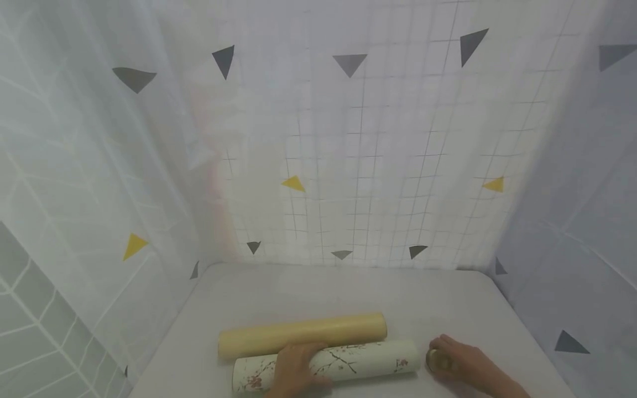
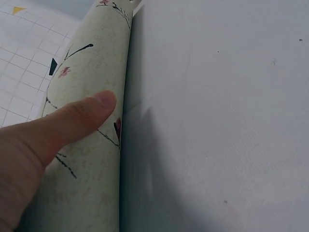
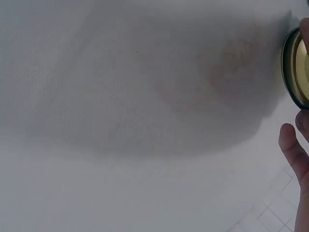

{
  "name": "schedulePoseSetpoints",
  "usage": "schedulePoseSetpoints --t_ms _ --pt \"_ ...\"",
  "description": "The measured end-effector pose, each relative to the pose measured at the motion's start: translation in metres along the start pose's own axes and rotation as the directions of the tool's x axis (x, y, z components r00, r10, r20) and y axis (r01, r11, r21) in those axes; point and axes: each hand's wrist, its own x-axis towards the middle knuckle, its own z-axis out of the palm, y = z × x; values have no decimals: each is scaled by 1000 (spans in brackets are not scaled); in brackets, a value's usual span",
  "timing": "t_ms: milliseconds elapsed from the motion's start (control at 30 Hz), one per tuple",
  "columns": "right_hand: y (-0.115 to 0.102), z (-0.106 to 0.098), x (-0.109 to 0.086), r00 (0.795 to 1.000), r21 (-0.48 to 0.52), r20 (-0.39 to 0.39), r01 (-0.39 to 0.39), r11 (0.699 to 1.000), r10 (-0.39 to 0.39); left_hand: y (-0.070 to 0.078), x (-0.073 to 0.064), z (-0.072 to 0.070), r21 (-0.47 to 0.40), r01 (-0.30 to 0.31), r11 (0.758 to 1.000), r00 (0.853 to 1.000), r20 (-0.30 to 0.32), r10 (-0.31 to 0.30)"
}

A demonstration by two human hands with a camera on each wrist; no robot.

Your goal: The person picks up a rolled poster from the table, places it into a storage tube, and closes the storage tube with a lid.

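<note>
A pale wallpaper roll [image 1: 368, 362] with dark branches and pink blossoms lies crosswise near the front of the table. My left hand [image 1: 296, 367] grips it left of its middle, the thumb [image 2: 79, 116] lying across the near side in the left wrist view; the far fingertips are hidden there. Just behind it, close alongside, lies a plain yellow roll [image 1: 303, 333]. Right of the rolls, my right hand [image 1: 460, 362] holds a round gold-coloured metal lid-like piece [image 3: 302, 70] with a dark green rim by its edge. Most of that piece is out of the right wrist view.
The white table [image 1: 338, 287] has rounded far corners. Behind it hangs a pale gridded sheet [image 1: 388, 149] with grey and yellow triangles. More pale sheeting [image 1: 572, 232] closes off the right side, and patterned sheeting [image 1: 74, 182] the left.
</note>
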Motion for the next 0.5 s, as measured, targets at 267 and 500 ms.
schedulePoseSetpoints --t_ms 267,500 --pt "0 -1 6 995 5 -45 -87 996 87 -2 1 1 32 -28 999 999 -20 29" --pt "0 2 14 986 90 -114 -108 990 118 -1 1 1 28 -22 999 1000 -5 22"
